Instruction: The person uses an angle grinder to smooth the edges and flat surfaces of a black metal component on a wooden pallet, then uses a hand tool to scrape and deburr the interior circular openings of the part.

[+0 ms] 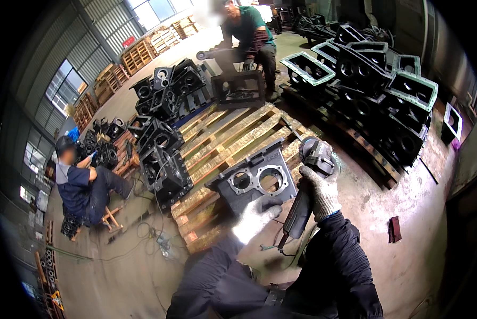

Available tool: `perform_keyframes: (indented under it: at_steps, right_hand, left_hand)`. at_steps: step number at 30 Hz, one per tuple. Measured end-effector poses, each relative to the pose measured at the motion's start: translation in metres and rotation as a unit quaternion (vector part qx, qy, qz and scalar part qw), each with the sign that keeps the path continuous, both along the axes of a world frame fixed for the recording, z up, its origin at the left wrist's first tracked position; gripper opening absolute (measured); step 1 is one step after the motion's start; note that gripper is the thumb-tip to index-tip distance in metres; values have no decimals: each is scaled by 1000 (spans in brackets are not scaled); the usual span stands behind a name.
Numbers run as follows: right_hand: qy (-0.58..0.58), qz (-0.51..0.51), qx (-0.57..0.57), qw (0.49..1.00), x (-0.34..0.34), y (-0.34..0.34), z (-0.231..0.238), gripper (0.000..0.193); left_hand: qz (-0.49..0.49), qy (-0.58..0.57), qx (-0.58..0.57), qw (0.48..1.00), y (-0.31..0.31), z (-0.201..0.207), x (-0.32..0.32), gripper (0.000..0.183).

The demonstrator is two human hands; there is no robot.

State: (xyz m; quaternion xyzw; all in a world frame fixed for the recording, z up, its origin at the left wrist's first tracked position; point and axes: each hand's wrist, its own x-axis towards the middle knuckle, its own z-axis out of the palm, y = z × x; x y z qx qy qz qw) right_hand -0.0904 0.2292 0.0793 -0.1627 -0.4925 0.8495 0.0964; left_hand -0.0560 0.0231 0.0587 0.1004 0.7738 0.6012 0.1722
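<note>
A dark grey cast metal housing (253,187) with two round bored holes rests on the near end of a wooden pallet, its flanged edge at the top. My left hand (258,213), in a pale work glove, grips the housing at its lower edge; the thumb side is partly washed out by glare. My right hand (323,192), gloved too, is wrapped round the body of an angle grinder (300,211). The grinder's head and disc (306,148) point away from me, just right of the housing's upper right corner. Whether the disc touches the metal, I cannot tell.
Black housings (164,170) line the left of the pallet (201,220). More castings, some with pale green flanges (308,68), fill a pallet at right. One co-worker (249,37) stands beyond; another (87,181) sits at left. Cables (159,234) and a dark red piece (394,229) lie on the floor.
</note>
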Motion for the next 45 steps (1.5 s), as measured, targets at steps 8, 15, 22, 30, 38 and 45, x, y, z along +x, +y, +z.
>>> perform_keyframes:
  at_steps: [8, 15, 22, 30, 38, 45]
  right_hand:
    - [22, -5, 92, 996, 4, -23, -1, 100]
    - [56, 6, 69, 996, -9, -44, -25, 100]
    - [23, 43, 60, 997, -18, -53, -47, 95]
    - [-8, 41, 80, 996, -10, -52, -24, 91]
    - [-25, 16, 59, 998, 32, -37, -2, 98]
    - [-15, 43, 62, 997, 48, -21, -8, 98]
  left_hand:
    - [-114, 14, 41, 993, 4, -5, 17, 62]
    - [-37, -132, 88, 987, 9, -9, 20, 65]
    - [-46, -87, 138, 985, 12, -42, 9, 29]
    - [-92, -106, 141, 980, 23, -95, 3, 46]
    - [-96, -2, 34, 995, 47, -134, 42, 68]
    - [-153, -44, -39, 986, 57, -85, 43, 62]
